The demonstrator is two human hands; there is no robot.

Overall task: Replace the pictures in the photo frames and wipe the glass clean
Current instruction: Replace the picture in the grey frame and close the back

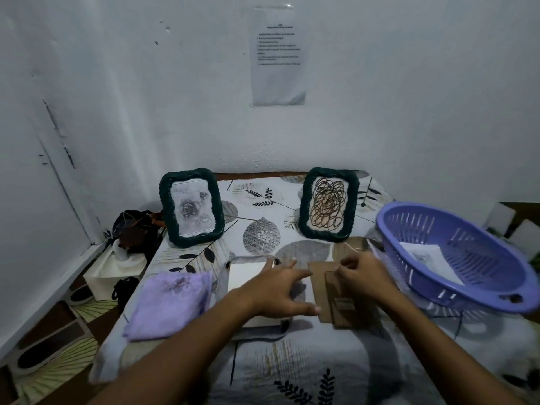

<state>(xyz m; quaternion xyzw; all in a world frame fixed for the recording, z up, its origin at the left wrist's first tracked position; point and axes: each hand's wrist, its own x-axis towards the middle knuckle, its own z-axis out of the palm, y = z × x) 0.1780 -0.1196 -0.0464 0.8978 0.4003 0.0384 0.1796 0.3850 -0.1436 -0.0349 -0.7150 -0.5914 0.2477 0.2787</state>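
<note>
Two dark green woven photo frames stand at the back of the table: the left frame shows a grey rose picture, the right frame a brown scribble picture. In front of me a third frame lies flat with a white sheet over it. My left hand rests on that sheet with fingers spread. Beside it lies a brown cardboard backing board. My right hand has curled fingers that pinch the board's top edge. A folded purple cloth lies to the left.
A purple plastic basket sits tilted at the right with a printed sheet inside. The leaf-patterned tablecloth covers the table. White walls close in behind and left. A dark bag and a white box sit left of the table.
</note>
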